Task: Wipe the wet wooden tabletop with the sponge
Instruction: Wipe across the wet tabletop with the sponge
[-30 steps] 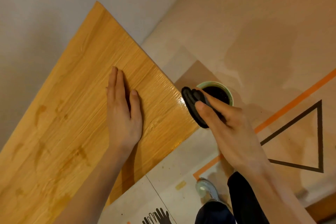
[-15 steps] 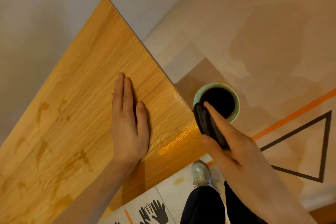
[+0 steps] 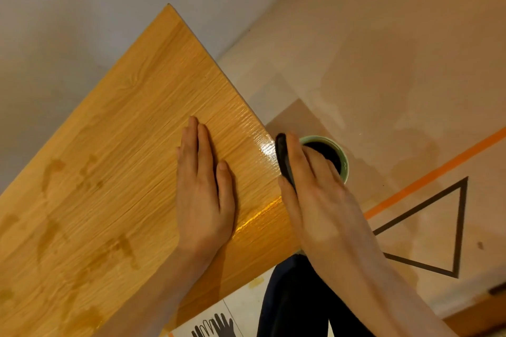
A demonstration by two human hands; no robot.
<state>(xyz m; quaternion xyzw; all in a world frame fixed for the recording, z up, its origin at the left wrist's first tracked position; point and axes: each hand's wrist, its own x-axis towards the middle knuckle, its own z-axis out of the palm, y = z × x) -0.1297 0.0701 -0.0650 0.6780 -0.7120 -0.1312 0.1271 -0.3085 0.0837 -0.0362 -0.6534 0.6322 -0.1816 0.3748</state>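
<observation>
Since the earlier frames, right hand (image 3: pixel 323 200) is carrying the sponge (image 3: pixel 282 159) back from over the cup to the table edge; left hand (image 3: pixel 202 191) is staying put. Left to right: darker damp patches (image 3: pixel 82 227) are sitting on the near-left of the wooden tabletop (image 3: pixel 131 123); left hand is lying flat, fingers together, palm down mid-board, holding nothing; glossy wet streak (image 3: pixel 260 216) is running to the right edge; right hand is clamping the dark sponge between thumb and fingers, sponge edge-on at the board's right edge. Judging: sponge is looking soft, light, likely soaked and slippery; gripping across its width is fine, flat face needs turning down. Green cup (image 3: pixel 344 164) of dark liquid is sitting on the floor just beside the edge, under the right hand; spill risk. Left hand is blocking mid-board strokes.
</observation>
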